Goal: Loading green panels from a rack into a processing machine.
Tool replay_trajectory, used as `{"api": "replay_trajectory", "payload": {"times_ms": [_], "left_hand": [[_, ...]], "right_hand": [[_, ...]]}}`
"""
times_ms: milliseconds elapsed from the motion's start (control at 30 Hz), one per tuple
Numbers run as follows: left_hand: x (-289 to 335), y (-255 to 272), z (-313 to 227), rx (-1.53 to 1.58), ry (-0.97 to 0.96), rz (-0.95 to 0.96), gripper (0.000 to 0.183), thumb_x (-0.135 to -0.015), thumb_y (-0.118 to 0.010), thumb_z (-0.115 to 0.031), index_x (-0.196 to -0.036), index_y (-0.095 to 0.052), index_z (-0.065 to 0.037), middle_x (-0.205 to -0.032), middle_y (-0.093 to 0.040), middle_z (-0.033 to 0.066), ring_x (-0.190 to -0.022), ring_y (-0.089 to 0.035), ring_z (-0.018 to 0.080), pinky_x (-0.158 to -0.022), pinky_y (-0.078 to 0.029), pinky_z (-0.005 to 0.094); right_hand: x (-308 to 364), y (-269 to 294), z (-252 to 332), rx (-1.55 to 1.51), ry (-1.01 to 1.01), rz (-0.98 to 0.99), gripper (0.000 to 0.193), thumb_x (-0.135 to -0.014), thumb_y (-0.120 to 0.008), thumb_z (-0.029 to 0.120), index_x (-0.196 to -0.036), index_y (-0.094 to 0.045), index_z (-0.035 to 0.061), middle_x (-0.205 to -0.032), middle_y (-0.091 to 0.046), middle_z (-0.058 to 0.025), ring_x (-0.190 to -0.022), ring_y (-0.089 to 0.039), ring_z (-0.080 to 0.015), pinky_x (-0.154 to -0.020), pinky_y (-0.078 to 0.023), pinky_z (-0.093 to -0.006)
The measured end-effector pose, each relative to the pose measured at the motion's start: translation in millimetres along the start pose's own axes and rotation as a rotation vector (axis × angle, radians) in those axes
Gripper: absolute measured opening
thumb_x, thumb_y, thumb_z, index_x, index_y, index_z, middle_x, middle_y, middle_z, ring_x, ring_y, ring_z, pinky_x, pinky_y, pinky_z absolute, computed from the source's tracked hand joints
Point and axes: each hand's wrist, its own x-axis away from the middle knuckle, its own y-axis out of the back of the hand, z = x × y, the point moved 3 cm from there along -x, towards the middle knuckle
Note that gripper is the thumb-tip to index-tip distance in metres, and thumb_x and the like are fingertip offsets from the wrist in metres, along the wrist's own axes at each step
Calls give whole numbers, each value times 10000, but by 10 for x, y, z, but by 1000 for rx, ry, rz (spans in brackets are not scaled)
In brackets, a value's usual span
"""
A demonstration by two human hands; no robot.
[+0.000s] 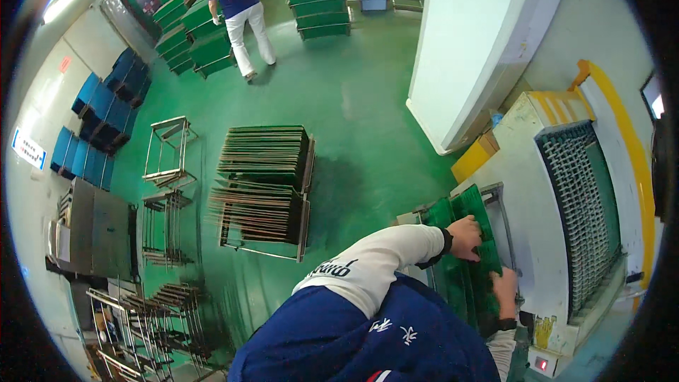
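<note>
To my right, a metal rack (499, 223) holds several thin green panels (460, 279) standing close together. My left hand (465, 238) reaches across in a white sleeve with a dark cuff, its fingers curled over the upper edge of a green panel. Nearer to me, my right hand (504, 291) grips the right edge of the panels, thumb toward the left hand. The panels hide part of the fingers of both hands. I cannot tell whether one panel or more is between them.
Right of the rack stands a pale machine (523, 163) with a metal mesh conveyor (581, 205). Two loaded panel racks (263, 187) stand on the green floor. At left are bare metal frames (168, 152) and blue racks (106, 110). A person (237, 7) is walking at the back.
</note>
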Motion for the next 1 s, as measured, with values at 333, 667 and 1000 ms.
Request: {"api": "replay_trajectory", "payload": {"times_ms": [333,667,1000], "left_hand": [[-91,-161,62,-45,-13,-119,486,-708,-663,-582,-760,-713,-101,-749,-641,75,-855,-579,258,-800,-380,397],[-169,-15,29,-17,24,-19,472,-755,-636,-566,-801,-715,-103,-810,-660,80,-884,-579,262,-843,-382,400],[-370,-15,-18,8,-2,116,438,-816,-616,-547,-863,-676,-115,-828,-634,92,-892,-593,280,-837,-416,427]], "right_hand": [[410,1128,308,-149,1,-196,330,-731,-697,224,-972,-657,3,-904,-623,-229,-892,-563,-411,-772,-423,-494],[530,2014,-273,-225,-248,-305,505,-839,-692,289,-1208,-562,-30,-1182,-552,-220,-1111,-488,-345,-982,-368,-405],[821,1847,-1089,-72,-394,-774,521,-786,-613,0,-1302,-575,61,-1204,-611,-179,-1042,-592,-267,-906,-467,-353]]}}
